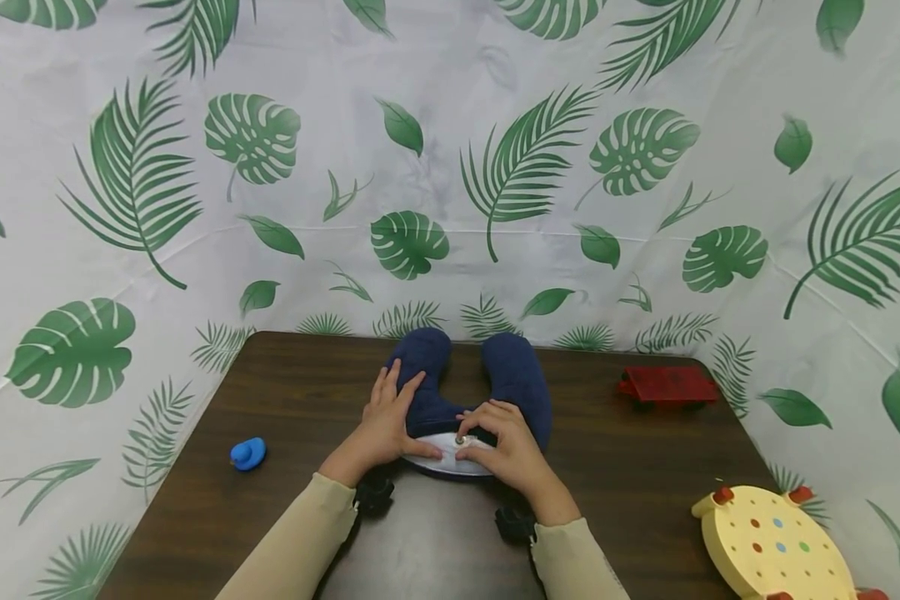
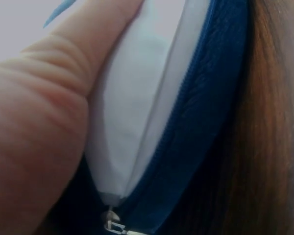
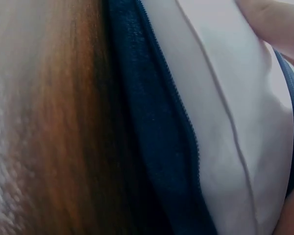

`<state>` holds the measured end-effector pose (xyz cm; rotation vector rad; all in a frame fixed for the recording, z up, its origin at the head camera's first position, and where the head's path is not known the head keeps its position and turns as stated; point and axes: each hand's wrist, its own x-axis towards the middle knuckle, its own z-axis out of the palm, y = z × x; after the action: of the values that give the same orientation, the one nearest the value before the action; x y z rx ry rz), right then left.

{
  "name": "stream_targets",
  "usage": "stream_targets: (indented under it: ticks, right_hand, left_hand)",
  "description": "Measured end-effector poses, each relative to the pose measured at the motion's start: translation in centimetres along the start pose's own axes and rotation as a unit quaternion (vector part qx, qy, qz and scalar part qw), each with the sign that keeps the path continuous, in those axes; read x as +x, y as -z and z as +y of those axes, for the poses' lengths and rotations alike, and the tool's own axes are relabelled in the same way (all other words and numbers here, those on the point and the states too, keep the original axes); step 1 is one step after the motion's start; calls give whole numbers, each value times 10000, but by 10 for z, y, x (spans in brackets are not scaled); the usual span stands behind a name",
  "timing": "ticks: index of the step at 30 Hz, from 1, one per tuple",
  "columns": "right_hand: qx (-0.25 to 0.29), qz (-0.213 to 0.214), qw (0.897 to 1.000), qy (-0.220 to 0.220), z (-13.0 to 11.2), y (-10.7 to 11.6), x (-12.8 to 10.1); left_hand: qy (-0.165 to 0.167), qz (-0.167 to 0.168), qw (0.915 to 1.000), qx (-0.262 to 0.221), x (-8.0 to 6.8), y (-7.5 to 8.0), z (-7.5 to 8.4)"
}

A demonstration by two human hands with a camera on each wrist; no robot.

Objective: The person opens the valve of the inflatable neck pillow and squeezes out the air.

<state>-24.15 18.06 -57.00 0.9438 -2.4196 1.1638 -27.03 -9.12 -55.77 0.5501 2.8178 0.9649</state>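
Note:
A navy U-shaped neck pillow (image 1: 516,375) lies on the dark wooden table (image 1: 307,392), its arms pointing away from me. Along its near edge the cover's zip stands apart and a white inner cushion (image 1: 450,460) shows through. My left hand (image 1: 392,412) lies flat on the pillow's left arm, fingers straight, thumb pressed on the white cushion (image 2: 137,107). My right hand (image 1: 489,435) pinches the small metal zipper pull (image 1: 461,437) at the middle of the near edge. The left wrist view shows the zipper pull (image 2: 112,226) and navy cover (image 2: 201,122); the right wrist view shows the zip teeth and white cushion (image 3: 225,112).
A small blue rubber duck (image 1: 248,453) sits at the left of the table. A flat red object (image 1: 669,385) lies at the far right. A yellow round board (image 1: 772,546) with coloured dots stands at the near right corner. A leaf-print sheet surrounds the table.

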Motion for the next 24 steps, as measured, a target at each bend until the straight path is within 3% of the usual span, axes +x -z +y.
stream_targets:
  ticks: [11, 24]
  right_hand:
    - [-155, 144, 9998, -60, -1, -4, 1]
    - [137, 188, 9993, -280, -2, -2, 2]
  left_hand:
    - [-232, -321, 9983, 432, -2, 7, 0]
    - [-323, 140, 9991, 218, 1, 3, -3]
